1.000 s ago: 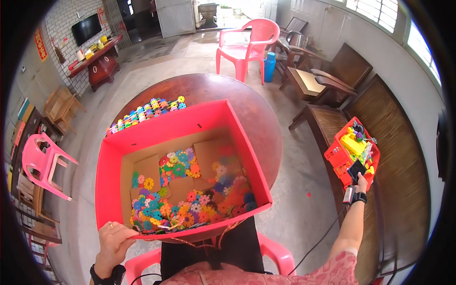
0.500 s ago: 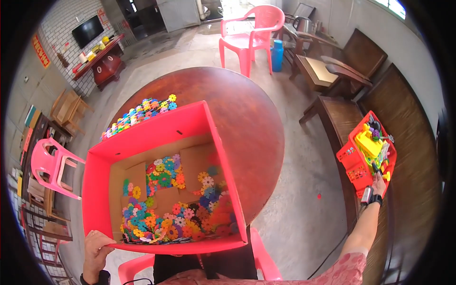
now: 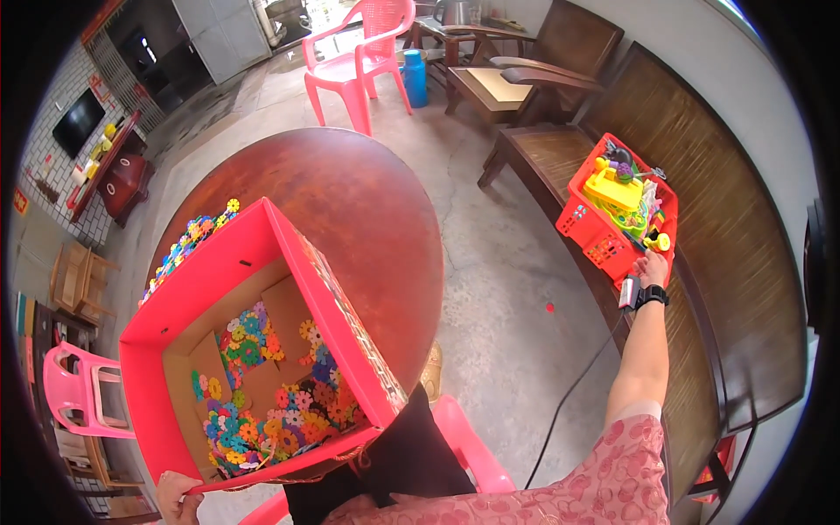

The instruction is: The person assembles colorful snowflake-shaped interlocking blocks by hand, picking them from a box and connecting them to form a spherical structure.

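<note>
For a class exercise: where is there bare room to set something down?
The round table is bare between the red box and the right rim; the bench, between red basket and armchair. Crowded: the basket, full of toys, and the box, strewn with flower-shaped pieces.

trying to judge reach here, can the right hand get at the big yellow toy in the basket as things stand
Probably yes: the right hand is at the near end of the basket, and the big yellow toy lies on top, with nothing seen covering it.
</note>
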